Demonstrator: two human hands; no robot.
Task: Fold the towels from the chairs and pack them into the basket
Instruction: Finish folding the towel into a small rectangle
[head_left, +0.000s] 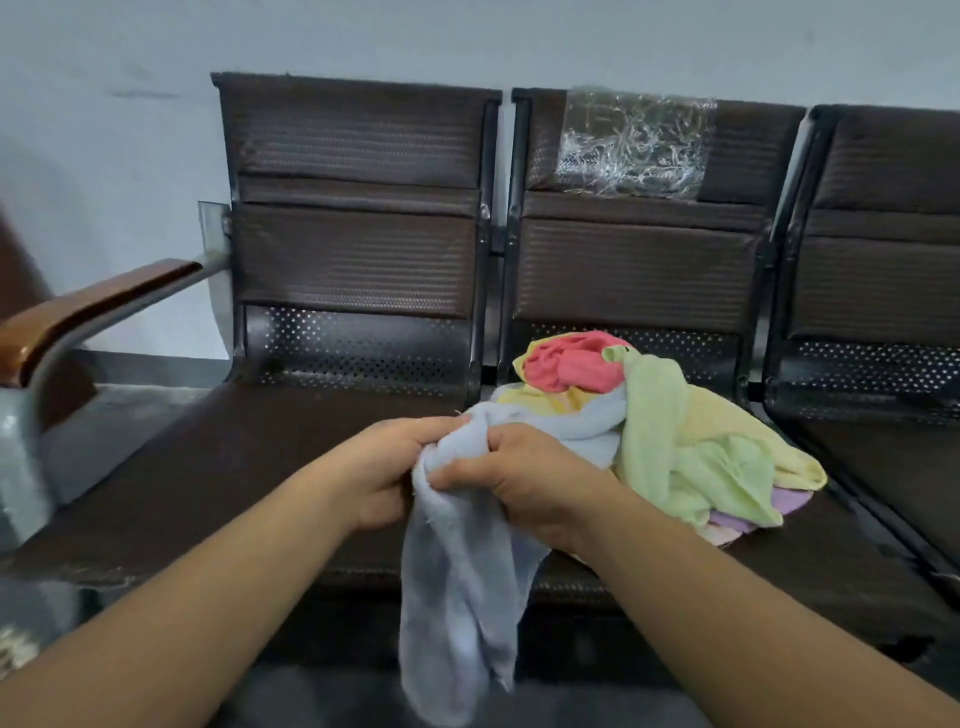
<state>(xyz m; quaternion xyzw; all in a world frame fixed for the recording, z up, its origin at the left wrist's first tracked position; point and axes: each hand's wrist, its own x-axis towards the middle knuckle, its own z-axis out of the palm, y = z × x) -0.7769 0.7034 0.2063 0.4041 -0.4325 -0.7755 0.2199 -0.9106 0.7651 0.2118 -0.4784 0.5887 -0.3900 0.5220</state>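
- Just left of the towel pile (701, 447), both hands meet over the front edge of the seats, and a pale blue towel (457, 597) is bunched between them.
- The left hand (379, 467) has its fingers curled round the bunched top of that towel, on the side away from the pile.
- The right hand (524, 478) pinches the same bunch from the pile's side, thumb and fingers closed on the cloth, its knuckles touching the left hand's.
- Below the hands the pale blue towel hangs loose in front of the seat, while its upper end trails right and touches the pile.
- The pile lies on the seat of the middle chair (634, 270): a pink towel (571, 364) crumpled at the back, a green towel (660, 426) draped over the top, a yellow towel (727, 415) under it and a purple towel (789, 501) showing at the front right edge.
- Left of the pile stands the left chair (353, 249), with a wooden armrest (88, 306) beyond it.
- Right of the pile stands the right chair (883, 280).
- Above the pile, crinkled plastic wrap (634, 140) clings to the middle chair's backrest.
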